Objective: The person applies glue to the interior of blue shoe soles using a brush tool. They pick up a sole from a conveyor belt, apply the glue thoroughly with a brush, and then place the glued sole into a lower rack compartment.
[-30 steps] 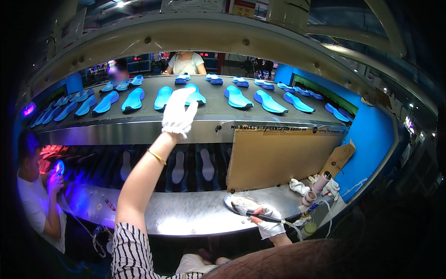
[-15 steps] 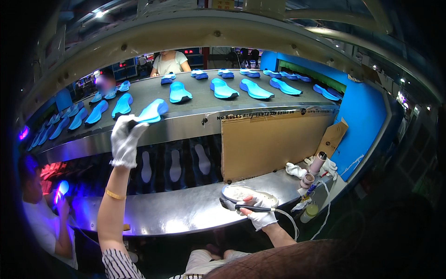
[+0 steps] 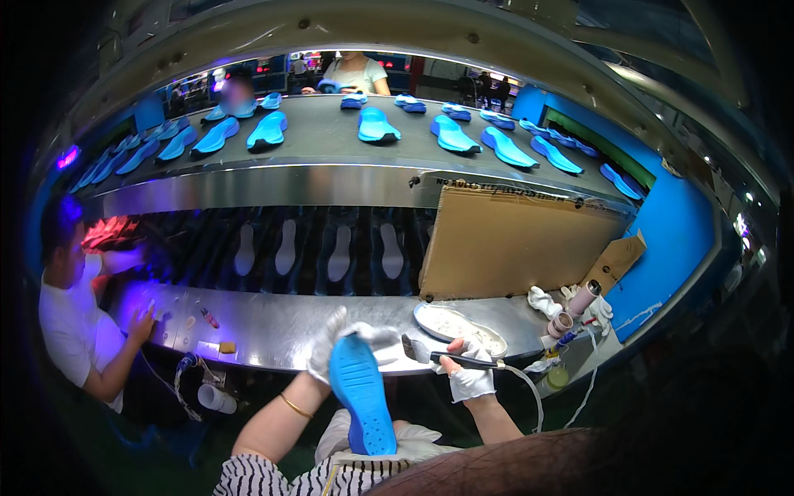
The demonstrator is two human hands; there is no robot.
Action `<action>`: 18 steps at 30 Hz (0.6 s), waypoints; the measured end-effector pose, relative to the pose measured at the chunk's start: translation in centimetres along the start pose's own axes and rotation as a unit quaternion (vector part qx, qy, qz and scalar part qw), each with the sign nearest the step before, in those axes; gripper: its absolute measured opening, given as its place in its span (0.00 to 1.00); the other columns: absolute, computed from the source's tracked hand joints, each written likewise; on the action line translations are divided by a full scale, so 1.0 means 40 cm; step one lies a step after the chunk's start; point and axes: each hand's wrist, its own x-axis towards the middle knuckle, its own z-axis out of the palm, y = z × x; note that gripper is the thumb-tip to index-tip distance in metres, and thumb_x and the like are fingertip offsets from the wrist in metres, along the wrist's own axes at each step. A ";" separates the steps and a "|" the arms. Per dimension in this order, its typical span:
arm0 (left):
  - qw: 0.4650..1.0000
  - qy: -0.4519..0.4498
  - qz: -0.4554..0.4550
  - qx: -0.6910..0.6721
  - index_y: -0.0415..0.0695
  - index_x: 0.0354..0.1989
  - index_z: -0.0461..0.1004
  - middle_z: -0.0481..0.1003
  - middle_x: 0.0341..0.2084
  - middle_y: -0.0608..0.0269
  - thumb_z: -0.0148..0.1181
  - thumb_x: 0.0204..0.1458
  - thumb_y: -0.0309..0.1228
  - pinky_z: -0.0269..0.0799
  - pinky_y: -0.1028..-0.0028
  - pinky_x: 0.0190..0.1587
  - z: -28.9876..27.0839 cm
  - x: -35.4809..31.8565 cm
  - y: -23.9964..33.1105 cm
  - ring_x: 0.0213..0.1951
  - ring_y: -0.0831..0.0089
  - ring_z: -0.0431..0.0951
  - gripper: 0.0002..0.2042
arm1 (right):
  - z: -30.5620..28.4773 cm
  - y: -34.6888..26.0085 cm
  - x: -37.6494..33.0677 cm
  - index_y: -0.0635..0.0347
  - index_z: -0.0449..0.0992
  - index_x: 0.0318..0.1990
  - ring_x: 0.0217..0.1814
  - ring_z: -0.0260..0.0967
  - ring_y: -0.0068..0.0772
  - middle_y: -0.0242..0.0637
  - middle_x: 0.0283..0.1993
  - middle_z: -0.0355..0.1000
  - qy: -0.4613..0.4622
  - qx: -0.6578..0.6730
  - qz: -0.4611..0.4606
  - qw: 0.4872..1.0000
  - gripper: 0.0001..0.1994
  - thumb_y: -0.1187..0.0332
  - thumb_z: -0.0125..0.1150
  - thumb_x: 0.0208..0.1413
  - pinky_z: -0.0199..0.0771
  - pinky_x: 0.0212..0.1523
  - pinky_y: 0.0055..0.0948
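Observation:
My left hand (image 3: 324, 351), in a white glove, grips a blue shoe sole (image 3: 360, 395) by its upper end, close to my lap. The sole's grooved face, with small holes at the lower end, is turned up. In my right hand (image 3: 471, 382), with a white glove that leaves fingers bare, is a brush (image 3: 463, 360) with a black handle and a pale hose or cord behind it. Its dark bristles point left, near the sole but apart from it. Just beyond the brush lies an oval dish (image 3: 490, 349) of white material.
Rows of blue soles (image 3: 379, 126) lie on a dark conveyor belt (image 3: 318, 124). Below it, dark forms with grey soles stand behind a metal ledge (image 3: 273, 318). A cardboard sheet (image 3: 521, 244) leans at right beside bottles and gloves. A co-worker (image 3: 78, 322) sits at left; another person stands beyond.
My left hand has brought the sole from the belt's edge down toward my lap and turned it. My right hand still holds the brush near the dish. The view has shifted left.

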 end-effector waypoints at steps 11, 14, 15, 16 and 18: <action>0.994 0.063 0.077 -0.048 0.45 0.53 0.63 0.69 0.46 0.51 0.40 0.51 0.60 0.65 0.57 0.53 -0.081 -0.003 -0.180 0.47 0.54 0.71 0.32 | 0.083 0.026 0.026 0.62 0.68 0.33 0.27 0.67 0.19 0.34 0.28 0.69 -0.045 -0.158 -0.135 0.977 0.10 0.78 0.63 0.44 0.68 0.29 0.19; 0.985 0.125 0.121 -0.020 0.46 0.53 0.63 0.68 0.47 0.54 0.40 0.50 0.62 0.68 0.67 0.51 -0.110 0.034 -0.211 0.46 0.63 0.71 0.33 | 0.144 -0.009 0.009 0.62 0.68 0.33 0.26 0.66 0.17 0.31 0.26 0.68 -0.081 -0.137 -0.261 0.952 0.09 0.81 0.61 0.44 0.68 0.28 0.18; 0.989 0.102 0.093 -0.045 0.46 0.53 0.63 0.68 0.47 0.54 0.40 0.50 0.62 0.68 0.67 0.51 -0.111 0.023 -0.205 0.46 0.63 0.71 0.33 | 0.141 -0.016 -0.005 0.62 0.68 0.33 0.27 0.66 0.18 0.32 0.27 0.69 -0.125 -0.128 -0.164 0.970 0.09 0.82 0.60 0.44 0.68 0.30 0.18; 0.993 0.076 0.057 -0.071 0.46 0.53 0.63 0.68 0.47 0.54 0.40 0.50 0.62 0.68 0.67 0.50 -0.085 0.022 -0.198 0.47 0.64 0.70 0.33 | 0.124 -0.021 -0.018 0.61 0.67 0.33 0.27 0.67 0.19 0.33 0.28 0.69 -0.160 -0.122 -0.065 0.977 0.10 0.82 0.59 0.45 0.68 0.31 0.18; 0.988 0.119 0.090 -0.027 0.43 0.53 0.62 0.68 0.47 0.54 0.39 0.50 0.62 0.67 0.66 0.51 -0.073 0.008 -0.190 0.47 0.63 0.70 0.35 | 0.115 -0.004 -0.019 0.62 0.65 0.36 0.28 0.67 0.18 0.34 0.29 0.70 -0.148 -0.048 -0.087 0.984 0.11 0.82 0.58 0.46 0.70 0.32 0.20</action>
